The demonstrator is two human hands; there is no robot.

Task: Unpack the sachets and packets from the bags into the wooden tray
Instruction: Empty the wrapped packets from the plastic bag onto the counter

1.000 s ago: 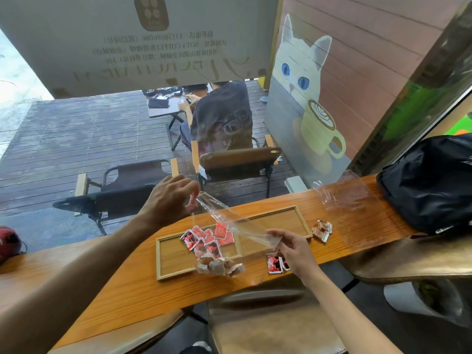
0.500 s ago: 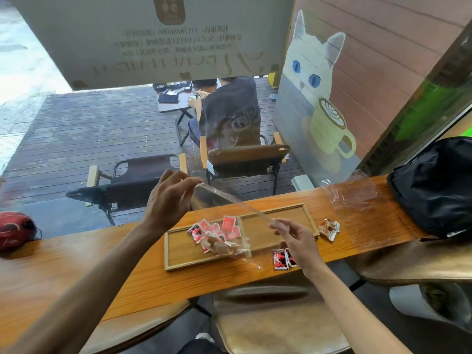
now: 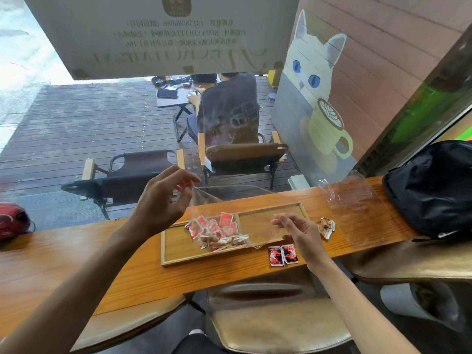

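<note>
A clear plastic bag [image 3: 229, 200] hangs between my hands over the wooden tray [image 3: 176, 261] on the counter. My left hand [image 3: 163, 200] pinches its upper corner above the tray's left half. My right hand [image 3: 301, 233] holds the other edge with curled fingers over the tray's right end. The bag's bottom, holding brown and white sachets [image 3: 224, 240], rests in the tray. Several red sachets [image 3: 217, 223] lie in the tray, seen through the film. Two red and black sachets [image 3: 283, 255] lie on the counter just in front of the tray.
A few brown and white packets [image 3: 325, 226] lie right of the tray. An empty clear bag [image 3: 352, 192] sits further right, beside a black backpack [image 3: 434, 187]. A red object [image 3: 12, 221] is at the counter's left end. Stools [image 3: 275, 315] stand below the counter; glass runs behind it.
The bag has come down, so its bottom with the sachets now rests in the tray instead of hanging at the tray's front edge. My left hand's fingers have spread a little.
</note>
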